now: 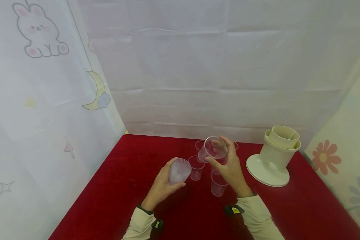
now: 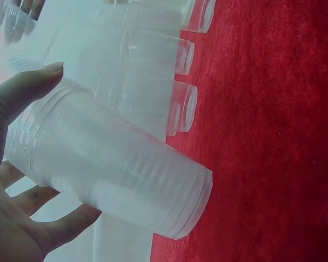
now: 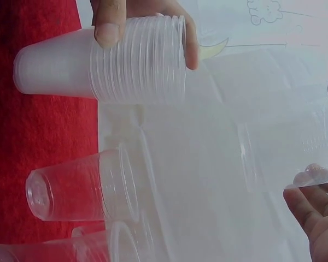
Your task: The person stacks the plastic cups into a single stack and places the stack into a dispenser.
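Observation:
My left hand (image 1: 161,186) grips a stack of nested clear plastic cups (image 1: 179,172), fingers and thumb around its sides near the rims. The stack tilts, its rims facing up toward the head camera. In my right hand (image 1: 233,170) a single clear plastic cup (image 1: 202,154) is held between thumb and fingers, raised above the table. Several more clear cups stand upright below: one (image 1: 196,169) between the two hands, another (image 1: 218,187) nearer, beneath the right wrist. Farther cups, such as one at the back left (image 1: 199,144), are partly hidden by the right hand and its cup.
A red cloth covers the table (image 1: 108,193). At its right stands a cream-coloured plastic piece (image 1: 274,156) with a wide round base and cylindrical parts nested at its top. White sheets (image 1: 180,66) with printed drawings enclose the back and sides.

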A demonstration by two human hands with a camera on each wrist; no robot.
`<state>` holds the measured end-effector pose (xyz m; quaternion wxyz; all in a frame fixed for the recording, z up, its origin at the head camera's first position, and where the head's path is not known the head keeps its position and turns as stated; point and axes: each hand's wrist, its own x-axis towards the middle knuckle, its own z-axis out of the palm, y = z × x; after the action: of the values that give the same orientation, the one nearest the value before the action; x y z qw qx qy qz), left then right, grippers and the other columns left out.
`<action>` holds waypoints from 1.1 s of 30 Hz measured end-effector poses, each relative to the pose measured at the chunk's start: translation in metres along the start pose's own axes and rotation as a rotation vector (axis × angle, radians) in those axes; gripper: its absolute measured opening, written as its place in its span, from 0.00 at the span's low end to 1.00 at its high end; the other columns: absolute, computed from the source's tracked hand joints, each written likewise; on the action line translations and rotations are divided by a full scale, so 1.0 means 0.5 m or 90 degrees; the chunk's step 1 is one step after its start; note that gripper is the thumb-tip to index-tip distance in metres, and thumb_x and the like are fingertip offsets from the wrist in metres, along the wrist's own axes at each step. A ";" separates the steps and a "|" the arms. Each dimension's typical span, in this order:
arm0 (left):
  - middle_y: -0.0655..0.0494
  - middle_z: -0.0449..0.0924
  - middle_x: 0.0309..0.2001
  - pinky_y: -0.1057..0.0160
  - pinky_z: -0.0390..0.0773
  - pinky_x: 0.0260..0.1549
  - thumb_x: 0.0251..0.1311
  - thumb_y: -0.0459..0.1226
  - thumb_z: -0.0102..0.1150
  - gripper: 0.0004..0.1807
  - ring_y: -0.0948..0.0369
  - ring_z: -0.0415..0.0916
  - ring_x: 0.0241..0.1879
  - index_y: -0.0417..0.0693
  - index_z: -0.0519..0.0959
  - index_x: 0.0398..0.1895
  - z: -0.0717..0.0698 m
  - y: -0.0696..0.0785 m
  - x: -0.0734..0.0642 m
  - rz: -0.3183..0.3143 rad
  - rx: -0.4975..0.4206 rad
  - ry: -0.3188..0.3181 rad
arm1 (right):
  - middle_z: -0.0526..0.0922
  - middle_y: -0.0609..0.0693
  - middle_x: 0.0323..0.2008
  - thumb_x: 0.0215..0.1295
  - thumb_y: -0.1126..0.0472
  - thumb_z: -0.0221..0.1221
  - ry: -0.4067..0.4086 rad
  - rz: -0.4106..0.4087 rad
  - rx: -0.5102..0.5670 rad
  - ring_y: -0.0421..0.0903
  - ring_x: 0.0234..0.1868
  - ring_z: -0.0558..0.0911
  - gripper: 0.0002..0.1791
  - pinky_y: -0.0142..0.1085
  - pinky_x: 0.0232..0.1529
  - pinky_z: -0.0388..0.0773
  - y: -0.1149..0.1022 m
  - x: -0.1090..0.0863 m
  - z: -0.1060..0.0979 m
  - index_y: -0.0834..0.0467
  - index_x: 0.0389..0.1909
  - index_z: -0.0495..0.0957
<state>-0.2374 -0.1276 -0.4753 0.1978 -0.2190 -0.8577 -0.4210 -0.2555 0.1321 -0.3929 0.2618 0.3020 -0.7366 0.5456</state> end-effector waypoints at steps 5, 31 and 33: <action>0.48 0.73 0.62 0.49 0.78 0.43 0.47 0.44 0.79 0.51 0.50 0.74 0.54 0.55 0.62 0.75 0.001 0.001 0.001 0.000 0.004 0.000 | 0.74 0.70 0.59 0.48 0.82 0.68 -0.008 -0.008 0.012 0.67 0.56 0.74 0.47 0.27 0.63 0.67 -0.023 0.004 0.010 0.72 0.69 0.54; 0.49 0.73 0.63 0.49 0.77 0.45 0.48 0.45 0.78 0.52 0.52 0.74 0.54 0.61 0.59 0.76 0.002 -0.004 -0.002 0.008 0.013 -0.005 | 0.74 0.73 0.57 0.50 0.81 0.68 -0.057 -0.019 0.042 0.67 0.57 0.73 0.44 0.28 0.65 0.64 -0.090 0.013 0.058 0.76 0.67 0.55; 0.50 0.73 0.63 0.49 0.77 0.45 0.48 0.45 0.78 0.52 0.52 0.74 0.54 0.61 0.59 0.76 0.002 -0.004 -0.003 0.009 0.014 -0.005 | 0.73 0.73 0.58 0.51 0.80 0.68 -0.063 -0.012 0.042 0.67 0.58 0.73 0.44 0.28 0.66 0.63 -0.093 0.012 0.062 0.76 0.67 0.55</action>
<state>-0.2375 -0.1285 -0.4779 0.1997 -0.2249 -0.8615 -0.4091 -0.2275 0.0912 -0.3669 0.2202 0.3439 -0.7274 0.5514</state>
